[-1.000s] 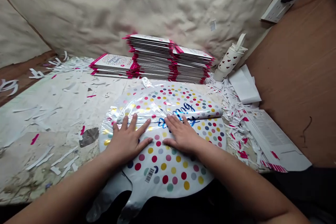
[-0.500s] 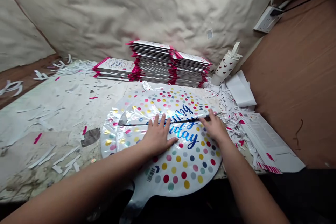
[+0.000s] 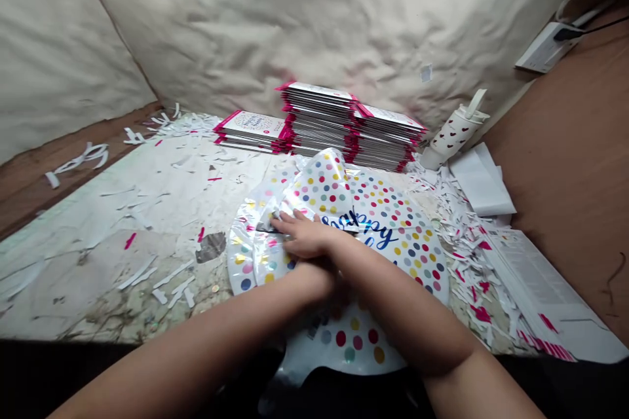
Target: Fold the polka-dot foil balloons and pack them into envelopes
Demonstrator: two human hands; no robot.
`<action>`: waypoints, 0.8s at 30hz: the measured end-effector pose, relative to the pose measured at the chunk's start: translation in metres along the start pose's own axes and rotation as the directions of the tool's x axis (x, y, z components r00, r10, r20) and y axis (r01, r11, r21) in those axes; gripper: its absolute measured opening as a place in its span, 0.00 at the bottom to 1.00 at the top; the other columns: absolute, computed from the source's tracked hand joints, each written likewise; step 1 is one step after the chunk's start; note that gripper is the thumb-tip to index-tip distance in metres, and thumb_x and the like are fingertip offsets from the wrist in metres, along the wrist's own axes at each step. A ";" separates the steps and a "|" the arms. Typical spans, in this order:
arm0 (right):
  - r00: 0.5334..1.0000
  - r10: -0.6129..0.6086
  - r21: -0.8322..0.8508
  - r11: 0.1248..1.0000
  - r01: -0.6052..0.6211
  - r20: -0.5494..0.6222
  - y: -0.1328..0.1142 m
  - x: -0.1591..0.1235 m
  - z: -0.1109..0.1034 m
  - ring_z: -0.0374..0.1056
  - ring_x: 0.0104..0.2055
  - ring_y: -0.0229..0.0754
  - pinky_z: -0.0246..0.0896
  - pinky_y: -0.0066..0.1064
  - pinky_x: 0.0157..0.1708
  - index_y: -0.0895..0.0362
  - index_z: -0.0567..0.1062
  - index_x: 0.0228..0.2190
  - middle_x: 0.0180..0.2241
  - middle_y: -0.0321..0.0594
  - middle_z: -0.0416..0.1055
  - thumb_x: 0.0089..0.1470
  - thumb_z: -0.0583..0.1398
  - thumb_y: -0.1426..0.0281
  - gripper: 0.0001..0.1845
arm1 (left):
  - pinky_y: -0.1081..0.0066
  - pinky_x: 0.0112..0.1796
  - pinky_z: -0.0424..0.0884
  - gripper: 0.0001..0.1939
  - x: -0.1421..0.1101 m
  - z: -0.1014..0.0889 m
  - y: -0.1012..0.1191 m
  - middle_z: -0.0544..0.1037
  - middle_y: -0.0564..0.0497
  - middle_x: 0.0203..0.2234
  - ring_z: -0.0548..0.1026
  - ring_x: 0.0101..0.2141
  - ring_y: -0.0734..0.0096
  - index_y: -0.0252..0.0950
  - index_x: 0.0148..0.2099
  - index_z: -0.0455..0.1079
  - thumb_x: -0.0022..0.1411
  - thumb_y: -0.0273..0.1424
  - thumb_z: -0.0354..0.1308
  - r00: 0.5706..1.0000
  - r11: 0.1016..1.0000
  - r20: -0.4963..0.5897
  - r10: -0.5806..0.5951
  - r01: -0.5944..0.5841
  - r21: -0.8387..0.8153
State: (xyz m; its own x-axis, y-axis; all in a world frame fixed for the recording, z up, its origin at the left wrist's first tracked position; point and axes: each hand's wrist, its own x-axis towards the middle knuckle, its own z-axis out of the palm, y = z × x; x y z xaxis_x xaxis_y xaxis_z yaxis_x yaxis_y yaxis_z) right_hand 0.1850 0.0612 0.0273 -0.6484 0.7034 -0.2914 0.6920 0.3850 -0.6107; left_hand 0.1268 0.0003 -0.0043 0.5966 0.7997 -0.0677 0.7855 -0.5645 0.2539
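Note:
A flat foil balloon [image 3: 363, 340] with coloured dots and blue lettering lies over the front edge of the bench, its tail hanging down. A folded part of it stands up in a peak [image 3: 324, 180] at the back. My right hand [image 3: 304, 236] reaches across to the left and presses on the crease, palm down, fingers stretched out and apart. My right forearm crosses over my left wrist. My left hand [image 3: 327, 275] is beneath it on the balloon, with its fingers hidden.
Stacks of flat pink-and-white packets [image 3: 319, 121] stand against the back wall. Right of them is a white tumbler with hearts [image 3: 449, 137]. Paper shreds [image 3: 452, 216] and printed card sheets [image 3: 535, 288] lie on the right; more scraps [image 3: 171, 281] are scattered left. A power strip [image 3: 548, 46] hangs upper right.
My right hand has swept left across my left hand, and my arms now cross. Part of the balloon has lifted into a fold at the back. The view has turned left.

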 end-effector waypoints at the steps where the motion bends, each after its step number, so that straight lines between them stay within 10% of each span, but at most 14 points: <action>1: 0.998 -0.036 0.019 0.999 0.037 -0.057 0.012 -0.001 0.003 0.43 0.63 0.53 0.39 0.55 0.57 0.51 0.56 0.56 0.62 0.42 0.48 0.47 0.54 0.74 0.34 | 0.65 0.46 0.67 0.16 -0.009 -0.004 -0.008 0.74 0.48 0.42 0.72 0.41 0.65 0.33 0.44 0.71 0.62 0.38 0.49 0.998 0.998 0.034 0.056 -0.056 -0.007; 5: 0.945 -0.119 0.061 0.988 0.144 -0.303 0.051 -0.014 0.008 0.63 0.50 0.42 0.60 0.34 0.48 0.58 0.59 0.51 0.51 0.45 0.63 0.44 0.53 0.77 0.29 | 0.63 0.46 0.66 0.15 -0.039 -0.024 -0.060 0.74 0.44 0.45 0.70 0.45 0.61 0.33 0.46 0.71 0.61 0.26 0.46 0.969 0.968 -0.096 0.226 -0.213 0.131; 10: 0.921 -0.111 -0.063 0.994 0.094 -0.374 0.041 -0.003 0.023 0.62 0.49 0.44 0.58 0.34 0.48 0.57 0.66 0.42 0.47 0.44 0.65 0.44 0.57 0.74 0.20 | 0.56 0.40 0.65 0.13 -0.034 -0.052 -0.124 0.76 0.41 0.34 0.71 0.38 0.56 0.32 0.37 0.72 0.60 0.24 0.46 0.967 0.863 -0.131 0.220 -0.131 0.488; 15: 0.876 -0.047 -0.197 0.979 -0.056 -0.481 0.016 0.027 0.044 0.63 0.45 0.50 0.59 0.40 0.44 0.61 0.68 0.39 0.42 0.52 0.67 0.54 0.52 0.66 0.14 | 0.61 0.31 0.64 0.15 -0.032 -0.066 -0.119 0.72 0.44 0.24 0.69 0.29 0.60 0.34 0.26 0.69 0.62 0.25 0.44 0.947 0.813 -0.250 0.202 -0.020 0.582; 19: 0.848 -0.072 -0.274 0.958 -0.088 -0.525 0.016 0.035 0.048 0.66 0.40 0.49 0.61 0.36 0.38 0.62 0.71 0.35 0.37 0.52 0.70 0.52 0.50 0.76 0.11 | 0.63 0.39 0.67 0.19 -0.047 -0.041 -0.108 0.76 0.43 0.33 0.72 0.37 0.61 0.33 0.35 0.72 0.66 0.35 0.42 0.964 0.902 -0.169 0.204 -0.118 0.415; 22: 0.779 -0.055 -0.278 0.948 -0.155 -0.625 0.029 0.011 0.016 0.67 0.33 0.45 0.62 0.33 0.33 0.60 0.73 0.33 0.32 0.47 0.72 0.52 0.51 0.76 0.11 | 0.57 0.53 0.58 0.26 -0.055 -0.018 -0.113 0.66 0.39 0.54 0.62 0.54 0.55 0.31 0.56 0.63 0.64 0.44 0.42 0.991 0.956 -0.106 0.084 -0.050 0.290; 24: 0.645 -0.025 -0.243 0.937 -0.252 -0.764 0.041 -0.025 -0.023 0.67 0.32 0.43 0.62 0.32 0.33 0.61 0.72 0.36 0.32 0.46 0.72 0.56 0.48 0.75 0.14 | 0.54 0.56 0.52 0.34 -0.057 -0.009 -0.118 0.57 0.38 0.60 0.55 0.59 0.52 0.29 0.62 0.53 0.63 0.49 0.42 0.996 0.970 -0.081 -0.045 0.063 0.233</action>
State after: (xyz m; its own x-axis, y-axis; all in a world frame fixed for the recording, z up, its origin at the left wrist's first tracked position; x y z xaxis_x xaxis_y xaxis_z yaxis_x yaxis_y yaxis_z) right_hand 0.2369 0.0733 0.0269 -0.1925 0.9004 0.3900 0.8888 0.3285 -0.3196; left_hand -0.0013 0.0232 -0.0219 0.5450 0.8384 -0.0012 0.8383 -0.5449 0.0169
